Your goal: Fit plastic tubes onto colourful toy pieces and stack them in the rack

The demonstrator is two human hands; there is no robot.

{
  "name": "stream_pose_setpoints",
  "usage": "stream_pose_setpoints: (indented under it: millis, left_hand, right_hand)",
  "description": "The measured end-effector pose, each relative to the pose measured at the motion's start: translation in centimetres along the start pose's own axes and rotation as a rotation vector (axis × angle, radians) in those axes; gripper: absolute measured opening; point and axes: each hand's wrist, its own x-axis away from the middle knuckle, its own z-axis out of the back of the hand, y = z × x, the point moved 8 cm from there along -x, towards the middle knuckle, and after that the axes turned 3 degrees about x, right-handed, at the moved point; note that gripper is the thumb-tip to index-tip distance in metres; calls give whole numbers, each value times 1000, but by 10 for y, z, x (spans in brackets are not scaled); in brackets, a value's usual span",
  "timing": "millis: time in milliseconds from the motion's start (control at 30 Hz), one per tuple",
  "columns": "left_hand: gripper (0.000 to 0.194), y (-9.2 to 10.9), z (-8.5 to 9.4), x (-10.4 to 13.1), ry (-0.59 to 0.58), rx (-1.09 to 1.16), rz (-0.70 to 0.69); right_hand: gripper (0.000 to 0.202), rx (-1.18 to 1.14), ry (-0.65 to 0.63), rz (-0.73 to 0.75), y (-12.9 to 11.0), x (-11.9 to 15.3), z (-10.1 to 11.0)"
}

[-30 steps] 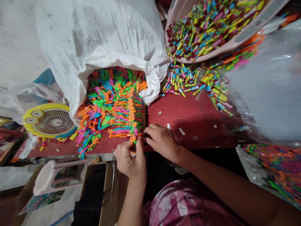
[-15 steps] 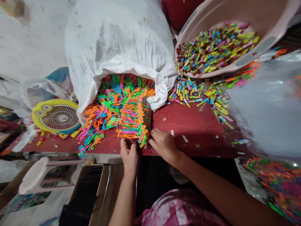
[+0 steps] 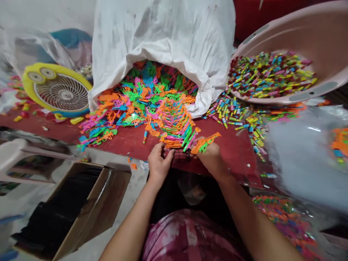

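Right hand [image 3: 212, 159] held flat orange-and-green plastic pieces [image 3: 204, 144], right of centre; left hand [image 3: 158, 165] sat at black wire rack [image 3: 179, 156], centre — grip unclear. Pieces looked light, stiff, slick — thin ends likely fragile, broad bodies suited pinching; rack seemed rigid, best steadied by frame.

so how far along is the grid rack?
Looks mostly filled: rows of colourful plastic pieces cover much of the dark grid rack. In hand: orange and green pieces at the right hand; the left hand is at the near edge. Left, probably: the bare near strip. Loose pieces remain by the white sack.
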Motion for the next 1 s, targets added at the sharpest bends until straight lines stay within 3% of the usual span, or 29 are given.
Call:
stream_pose_setpoints:
  millis: [133, 333, 567, 867, 1000]
  left_hand:
    - [16, -4, -2, -2, -24, 22, 9]
    - [20, -8, -4, -3, -18, 8, 7]
    - [25, -9, -4, -2, -12, 32, -5]
    - [29, -7, -3, -2, -15, 31, -7]
    - [27, -7, -2, -3, -14, 4, -21]
  right_hand:
    - [20, -61, -34, -39, 5, 6, -2]
    - [16, -36, -33, -74, -6, 11, 2]
    - [14, 34, -11, 120, -29, 15, 4]
    - [16, 202, 29, 212, -27, 19, 2]
    - [15, 210, -29, 269, -33, 18, -4]
